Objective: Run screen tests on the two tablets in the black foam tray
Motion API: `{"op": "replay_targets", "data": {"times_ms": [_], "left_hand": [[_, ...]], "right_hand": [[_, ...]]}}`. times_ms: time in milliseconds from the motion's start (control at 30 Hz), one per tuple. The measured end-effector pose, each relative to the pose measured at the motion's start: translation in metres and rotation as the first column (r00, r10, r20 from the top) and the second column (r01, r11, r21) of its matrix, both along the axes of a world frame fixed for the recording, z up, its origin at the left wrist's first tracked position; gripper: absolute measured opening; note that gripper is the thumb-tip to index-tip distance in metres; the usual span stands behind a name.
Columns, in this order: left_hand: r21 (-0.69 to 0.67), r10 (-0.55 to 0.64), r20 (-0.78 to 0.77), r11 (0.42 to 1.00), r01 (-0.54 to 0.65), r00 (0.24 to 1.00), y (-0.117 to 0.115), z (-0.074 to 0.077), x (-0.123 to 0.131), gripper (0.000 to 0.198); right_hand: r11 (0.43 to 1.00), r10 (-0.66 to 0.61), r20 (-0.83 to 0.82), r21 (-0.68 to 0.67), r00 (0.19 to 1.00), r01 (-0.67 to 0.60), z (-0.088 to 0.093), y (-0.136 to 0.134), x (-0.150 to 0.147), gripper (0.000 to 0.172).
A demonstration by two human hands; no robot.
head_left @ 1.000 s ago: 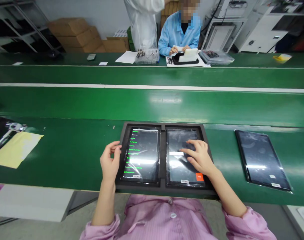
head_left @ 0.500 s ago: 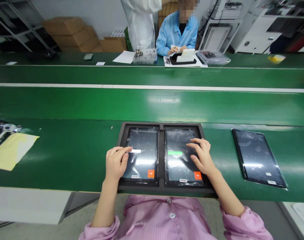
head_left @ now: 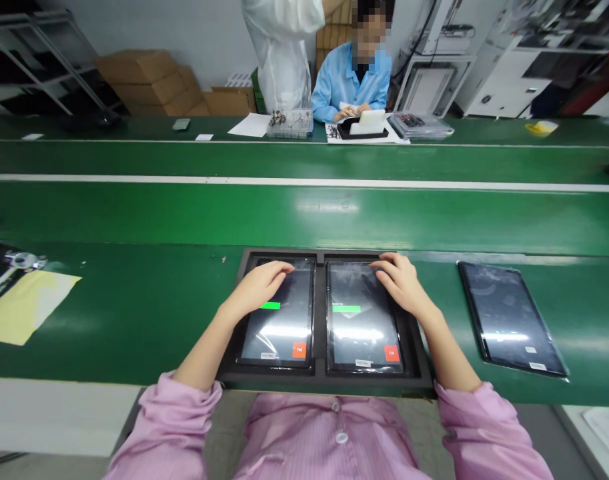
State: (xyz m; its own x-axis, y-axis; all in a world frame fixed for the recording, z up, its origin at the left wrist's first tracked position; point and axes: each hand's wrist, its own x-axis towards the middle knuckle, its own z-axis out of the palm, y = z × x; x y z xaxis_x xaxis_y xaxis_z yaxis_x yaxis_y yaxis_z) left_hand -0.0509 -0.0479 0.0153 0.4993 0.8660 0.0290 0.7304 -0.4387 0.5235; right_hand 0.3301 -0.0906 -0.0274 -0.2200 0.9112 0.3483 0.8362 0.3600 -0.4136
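Note:
A black foam tray [head_left: 321, 377] lies on the green bench in front of me and holds two tablets side by side. The left tablet [head_left: 281, 327] and the right tablet [head_left: 361, 327] both show a green bar and an orange square on a dark screen. My left hand [head_left: 259, 283] rests on the upper part of the left tablet, fingers bent and pointing right. My right hand [head_left: 399, 280] lies over the top right corner of the right tablet, fingers spread and curved. Neither hand holds anything.
A third dark tablet [head_left: 509, 317] lies on the bench to the right. Yellow paper [head_left: 27, 307] and a small tool sit at far left. Beyond the green conveyor belt [head_left: 304, 213], a person in blue [head_left: 351, 83] works at a tray, beside someone in white.
Both hands slid up the screens to the tablets' top ends. The left screen went from a text list to a green bar. My view dipped, showing more of the pink sleeves.

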Motion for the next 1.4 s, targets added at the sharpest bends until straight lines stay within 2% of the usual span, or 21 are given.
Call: {"op": "replay_targets", "data": {"times_ms": [67, 133, 200, 300, 367, 533, 600, 700, 767, 867, 933, 1100, 1200, 1300, 1400], "left_hand": [[0.076, -0.024, -0.121, 0.997, 0.033, 0.992, 0.017, -0.008, 0.023, 0.043], [0.185, -0.032, -0.188, 0.98, 0.068, 0.982, 0.024, -0.019, 0.038, 0.051], [0.289, -0.091, -0.2, 0.946, 0.148, 0.976, 0.023, -0.029, 0.042, 0.054], [0.384, -0.148, -0.18, 0.9, 0.208, 0.972, 0.019, -0.036, 0.035, 0.048], [0.41, -0.144, -0.151, 0.891, 0.194, 0.978, 0.019, -0.037, 0.029, 0.043], [0.419, -0.23, -0.132, 0.869, 0.265, 0.964, 0.024, -0.038, 0.025, 0.045], [0.413, -0.277, -0.158, 0.853, 0.319, 0.948, 0.025, -0.04, 0.023, 0.047], [0.4, -0.34, -0.147, 0.838, 0.37, 0.929, 0.024, -0.04, 0.016, 0.044], [0.419, -0.33, -0.11, 0.839, 0.345, 0.937, 0.023, -0.038, 0.011, 0.041], [0.473, -0.205, -0.08, 0.854, 0.218, 0.976, 0.026, -0.033, 0.004, 0.043], [0.474, -0.123, -0.079, 0.869, 0.146, 0.989, 0.03, -0.031, 0.002, 0.049], [0.409, -0.091, -0.11, 0.904, 0.128, 0.99, 0.037, -0.033, 0.002, 0.051], [0.382, -0.064, -0.079, 0.92, 0.09, 0.995, 0.037, -0.034, 0.003, 0.054], [0.328, 0.011, 0.0, 0.945, -0.011, 1.0, 0.039, -0.031, 0.006, 0.057], [0.259, 0.065, -0.082, 0.965, -0.042, 0.995, 0.042, -0.024, 0.016, 0.054]], "right_hand": [[0.998, -0.055, 0.11, -0.027, 0.992, 0.058, -0.007, 0.016, -0.012, 0.041], [0.993, -0.106, 0.179, -0.039, 0.978, 0.114, -0.013, 0.023, -0.02, 0.038], [0.992, -0.114, 0.206, -0.031, 0.972, 0.123, -0.017, 0.023, -0.023, 0.035], [0.999, -0.026, 0.18, -0.032, 0.983, 0.033, -0.018, 0.019, -0.019, 0.035], [0.999, 0.01, 0.128, -0.042, 0.992, -0.004, -0.018, 0.017, -0.016, 0.04], [0.99, -0.128, 0.095, -0.047, 0.987, 0.133, -0.02, 0.019, -0.018, 0.038], [0.991, -0.114, 0.086, -0.061, 0.99, 0.119, -0.021, 0.019, -0.02, 0.037], [0.998, -0.045, -0.023, -0.053, 0.999, 0.044, -0.021, 0.016, -0.018, 0.049], [0.998, -0.065, -0.131, -0.02, 0.989, 0.063, -0.021, 0.016, -0.015, 0.055], [0.976, -0.214, -0.253, -0.006, 0.944, 0.219, -0.024, 0.018, -0.012, 0.058], [0.964, -0.261, -0.281, -0.023, 0.924, 0.265, -0.026, 0.021, -0.012, 0.056], [0.979, -0.204, -0.224, -0.044, 0.953, 0.199, -0.026, 0.022, -0.015, 0.045], [0.978, -0.21, -0.168, -0.034, 0.963, 0.208, -0.025, 0.021, -0.016, 0.043], [0.948, -0.307, -0.208, 0.025, 0.929, 0.319, -0.024, 0.021, -0.017, 0.041], [0.874, -0.479, -0.186, -0.007, 0.858, 0.486, -0.021, 0.021, -0.018, 0.034]]}}
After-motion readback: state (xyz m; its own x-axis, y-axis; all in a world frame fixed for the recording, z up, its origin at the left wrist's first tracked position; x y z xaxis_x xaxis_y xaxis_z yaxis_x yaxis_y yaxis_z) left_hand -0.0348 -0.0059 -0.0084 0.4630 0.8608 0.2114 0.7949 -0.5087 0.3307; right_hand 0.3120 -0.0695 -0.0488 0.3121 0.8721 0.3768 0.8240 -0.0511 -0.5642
